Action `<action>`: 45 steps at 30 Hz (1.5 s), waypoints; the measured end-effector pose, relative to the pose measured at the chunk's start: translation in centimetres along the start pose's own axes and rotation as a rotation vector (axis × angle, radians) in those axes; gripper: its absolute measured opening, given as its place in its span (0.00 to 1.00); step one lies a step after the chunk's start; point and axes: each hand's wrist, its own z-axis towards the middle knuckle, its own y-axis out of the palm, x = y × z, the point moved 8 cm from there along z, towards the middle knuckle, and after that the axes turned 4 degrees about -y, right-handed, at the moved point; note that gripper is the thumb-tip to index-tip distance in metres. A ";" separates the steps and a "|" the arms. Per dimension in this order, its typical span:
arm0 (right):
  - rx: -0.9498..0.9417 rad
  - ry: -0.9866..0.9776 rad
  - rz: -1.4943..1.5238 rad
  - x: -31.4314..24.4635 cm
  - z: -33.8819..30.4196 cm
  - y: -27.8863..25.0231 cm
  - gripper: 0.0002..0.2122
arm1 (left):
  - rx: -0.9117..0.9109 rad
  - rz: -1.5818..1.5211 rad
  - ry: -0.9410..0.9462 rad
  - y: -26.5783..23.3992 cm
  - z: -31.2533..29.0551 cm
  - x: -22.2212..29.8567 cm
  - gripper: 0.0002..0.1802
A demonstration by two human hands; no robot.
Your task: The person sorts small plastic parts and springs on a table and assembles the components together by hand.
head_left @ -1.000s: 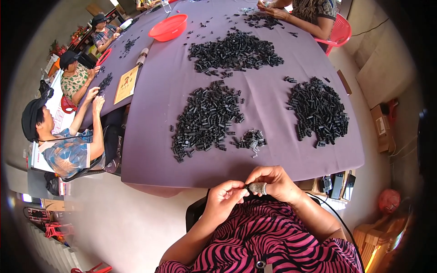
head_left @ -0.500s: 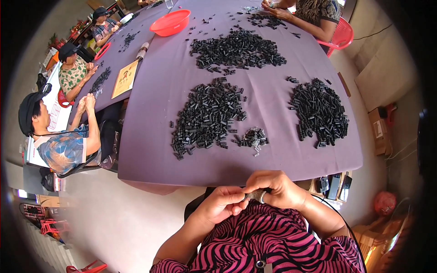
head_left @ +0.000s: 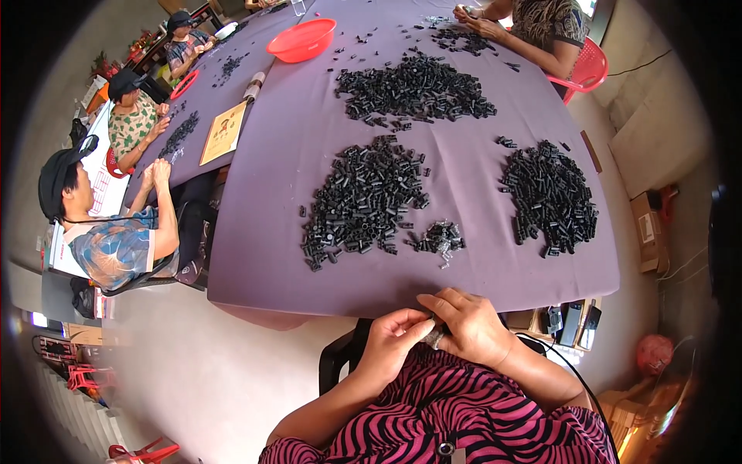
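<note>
Just off the table's near edge, my left hand point(head_left: 393, 340) and my right hand point(head_left: 478, 331) meet in front of my striped top. Thumb and forefinger of the left hand pinch at a tiny dark part, mostly hidden by the fingers. My right hand curls around the same spot, with a greyish wrapped bit point(head_left: 435, 338) showing below its fingers; whether that is a finger wrap or a held item I cannot tell. Closest on the table lies a small heap of black pieces and clear springs point(head_left: 439, 241). Left of it spreads a larger pile of short black tubes point(head_left: 359, 203).
More black parts form a pile at the right point(head_left: 550, 197) and another farther back point(head_left: 417, 87). A red basin point(head_left: 301, 40) and a yellow booklet point(head_left: 224, 133) sit on the purple cloth point(head_left: 263, 255). Co-workers sit along the left side point(head_left: 116, 247) and at the far right point(head_left: 545, 39).
The view has shifted slightly, so the table appears farther right. My right fingers have straightened somewhat over the top, and my left hand has moved in closer. At the left, a co-worker's hands are lower.
</note>
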 end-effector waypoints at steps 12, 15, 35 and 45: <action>0.049 -0.031 -0.111 0.9 -1.3 0.8 0.19 | -0.019 0.095 0.019 0.9 1.1 -1.2 0.07; 0.055 -0.048 -0.118 0.9 -1.7 1.0 0.17 | -0.037 0.209 0.050 1.2 1.0 -0.8 0.08; 0.454 0.600 -0.268 13.0 -3.2 -9.1 0.24 | 0.246 1.501 0.825 -3.3 9.0 17.9 0.02; 0.508 0.459 -0.421 13.4 -3.3 -8.1 0.21 | 0.223 1.588 0.734 -3.6 11.2 18.5 0.04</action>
